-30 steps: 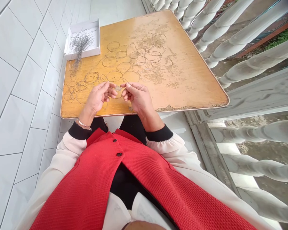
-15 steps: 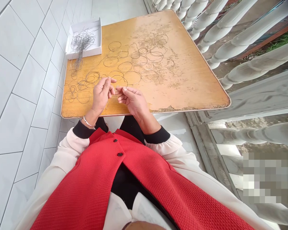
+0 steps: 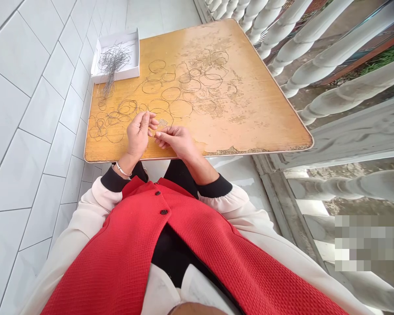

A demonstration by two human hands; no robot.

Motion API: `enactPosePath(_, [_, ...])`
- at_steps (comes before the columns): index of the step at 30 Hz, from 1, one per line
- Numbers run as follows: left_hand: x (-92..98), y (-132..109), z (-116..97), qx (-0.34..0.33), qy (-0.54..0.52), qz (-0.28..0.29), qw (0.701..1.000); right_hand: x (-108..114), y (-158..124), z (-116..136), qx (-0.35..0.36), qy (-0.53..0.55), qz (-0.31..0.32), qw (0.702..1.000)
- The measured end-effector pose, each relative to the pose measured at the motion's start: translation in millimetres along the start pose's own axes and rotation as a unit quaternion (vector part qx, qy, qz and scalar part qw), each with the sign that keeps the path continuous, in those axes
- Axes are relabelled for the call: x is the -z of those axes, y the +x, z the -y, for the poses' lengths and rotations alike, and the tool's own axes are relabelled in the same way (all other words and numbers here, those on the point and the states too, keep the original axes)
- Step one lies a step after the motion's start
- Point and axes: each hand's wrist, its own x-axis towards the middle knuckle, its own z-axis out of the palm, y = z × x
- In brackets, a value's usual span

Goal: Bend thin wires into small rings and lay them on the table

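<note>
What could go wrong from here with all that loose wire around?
The overlapping wire loops close to the left hand could snag on it and tangle. The wire bundle hanging over the wall of the white box might get dragged out if brushed. Fine wire could also catch on the chipped near edge of the table.

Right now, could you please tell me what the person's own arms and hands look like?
Both arms wear loose, off-white sleeves, gathered into wide black cuffs. The left hand and right hand are ungloved. A thin, pale bracelet circles the left wrist; none shows on the right wrist. No lettering can be made out on the sleeves.
</note>
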Motion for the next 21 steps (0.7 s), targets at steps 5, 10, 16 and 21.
enactPosePath(5, [9.9,5,-4,-0.003,0.035,0.033,0.999,0,3,4,-0.017,-0.008,-0.024,1.000])
enactPosePath(10, [21.9,16,-19,-0.035,0.089,0.094,0.991,1,1,9,-0.037,-0.031,-0.027,0.998])
enactPosePath(16, [18.9,8,-30,-0.169,0.179,0.154,0.957,1,3,18,-0.038,-0.060,-0.033,0.997])
enactPosePath(21, [19.1,13,-35,-0.243,0.317,0.156,0.903,5,14,32,-0.045,-0.096,-0.049,0.993])
